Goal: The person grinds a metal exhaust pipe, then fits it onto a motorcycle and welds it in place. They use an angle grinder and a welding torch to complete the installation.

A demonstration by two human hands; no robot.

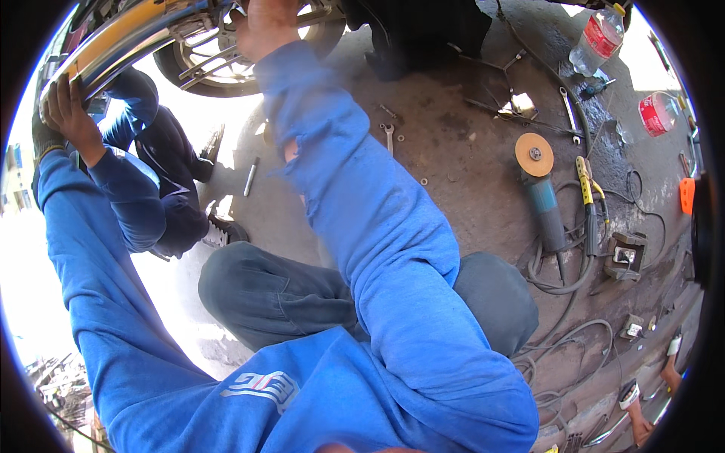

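A motorcycle with a yellow-orange, metal-edged part [132, 38] fills the top left. Its spoked wheel [181, 72] stands behind my right hand. My left hand [45, 136], in a dark glove, is at the lower end of that part; a co-worker's bare hand [69, 113] covers most of it, so its fingers are hidden. My right hand [270, 26] is raised at the top edge, close to the wheel and the rods beside it. Motion smears it and the frame cuts it off, so I cannot make out what it holds.
A co-worker in dark clothes [155, 170] crouches at left. On the floor lie wrenches [390, 137], an angle grinder [542, 196], a yellow-black electrode holder [586, 189] and coiled cables [563, 287]. Plastic bottles [596, 41] are at upper right. Another person's hand [671, 374] shows at lower right.
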